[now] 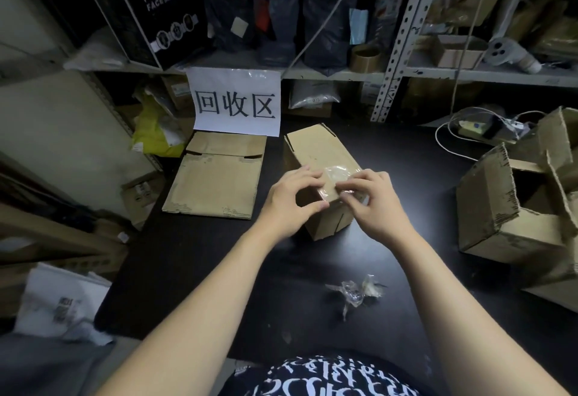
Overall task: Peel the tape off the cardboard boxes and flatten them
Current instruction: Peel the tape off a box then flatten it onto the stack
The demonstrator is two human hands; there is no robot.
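Left hand point(292, 198) curled round the near-left corner of the small box point(322, 154), fingers on top, thumb on the near face. Right hand point(375, 204) pinches the clear tape point(339, 173) at the box's near top edge. How much tape is lifted is hard to tell, as glare and fingers cover it.

Box stands mid-table, long axis running away from the person and slightly left, far end flaps partly open. Dark table point(187, 270) shows bare surface near the person and between the box and the flattened box point(215, 183), which lies flat just left, its near-left corner at the table's left edge. Wad of peeled tape point(356, 294) lies near the person, right of centre, apart from the box. Torn boxes point(513, 204) are piled at the right, cut off by the frame edge, with open table between them and the right hand.

Paper sign point(236, 101) hangs from the shelf point(328, 73) behind, its bottom edge overlapping the flattened box's far flap. White cable point(450, 142) loops at far right. Shelf contents are dim and mostly unreadable. The floor clutter at left is blurred.
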